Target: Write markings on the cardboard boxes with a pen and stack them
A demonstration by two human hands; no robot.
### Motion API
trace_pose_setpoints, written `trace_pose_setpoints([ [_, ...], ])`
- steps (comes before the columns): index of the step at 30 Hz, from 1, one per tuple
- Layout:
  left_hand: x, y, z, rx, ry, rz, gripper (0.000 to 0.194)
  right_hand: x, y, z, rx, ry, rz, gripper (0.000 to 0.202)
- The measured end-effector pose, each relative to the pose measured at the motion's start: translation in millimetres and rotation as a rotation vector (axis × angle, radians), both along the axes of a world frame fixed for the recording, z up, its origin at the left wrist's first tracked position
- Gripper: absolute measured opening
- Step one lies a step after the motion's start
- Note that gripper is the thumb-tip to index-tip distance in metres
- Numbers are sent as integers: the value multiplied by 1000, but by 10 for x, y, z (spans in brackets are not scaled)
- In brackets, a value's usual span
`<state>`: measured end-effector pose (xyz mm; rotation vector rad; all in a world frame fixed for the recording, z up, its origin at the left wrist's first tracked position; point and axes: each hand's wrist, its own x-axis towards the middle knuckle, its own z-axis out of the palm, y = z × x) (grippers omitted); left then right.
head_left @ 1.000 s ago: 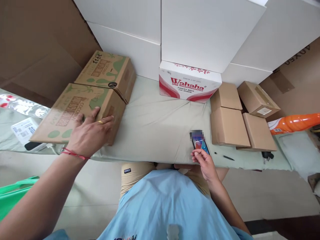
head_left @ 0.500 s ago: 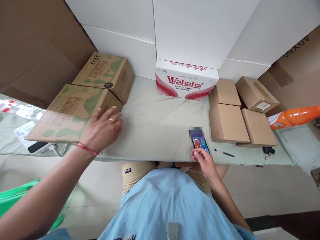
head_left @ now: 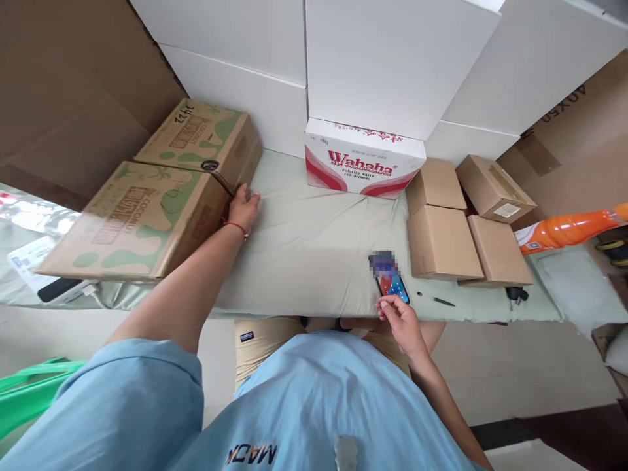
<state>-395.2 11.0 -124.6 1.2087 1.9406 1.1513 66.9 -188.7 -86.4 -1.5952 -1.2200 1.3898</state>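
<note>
Reaching to the seam on the boxes' (head_left: 118,229) right sides, left hand (head_left: 244,208) half-curled, grip unclear; right hand (head_left: 398,319) pinched at phone (head_left: 394,288). Boxes closed, contents hidden, row running front-to-back, worktop's (head_left: 314,261) left.

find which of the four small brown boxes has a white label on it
The back-right box of the four: it alone shows a white label, on its near end.

Two coconut cartons (head_left: 118,216), four plain brown boxes (head_left: 444,242) and one Wahaha box (head_left: 363,167) here! One phone (head_left: 395,288), one orange bottle (head_left: 569,232).
</note>
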Motion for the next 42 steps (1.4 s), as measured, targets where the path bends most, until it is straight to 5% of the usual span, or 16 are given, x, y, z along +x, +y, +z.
trace_pose_setpoints([
  [6, -110, -119, -7, -52, 5, 27, 84, 115, -51, -75, -15, 10, -57, 62],
  [10, -3, -350, 176, -59, 137, -60, 68, 93, -2, -45, -5, 26, -51, 61],
  [16, 301, -1545, 438, 98, 438, -224, 29, 112, -30, -11, 20, 29, -55, 50],
  [18, 253, -1969, 420, 266, 712, -73, 35, 115, -43, -23, 28, 25, -49, 47],
  [21, 29, -2321, 363, 306, 850, 156, 57, 87, -6, -15, 42, 25, -14, 45],
  [26, -267, -2293, 417, 182, 754, 221, 66, -13, 135, 124, 127, 5, 58, 42],
  [32, -158, -2259, 460, 189, 740, 237, 71, 94, 47, 303, 221, -77, -9, 36],
  [37, 286, -2303, 260, 491, 864, 135, 48, 586, 55, 333, 343, -226, -411, 35],
  [42, 1016, -2142, 283, 445, 478, 115, 32, 1162, 430, 334, 405, -242, -720, 43],
])
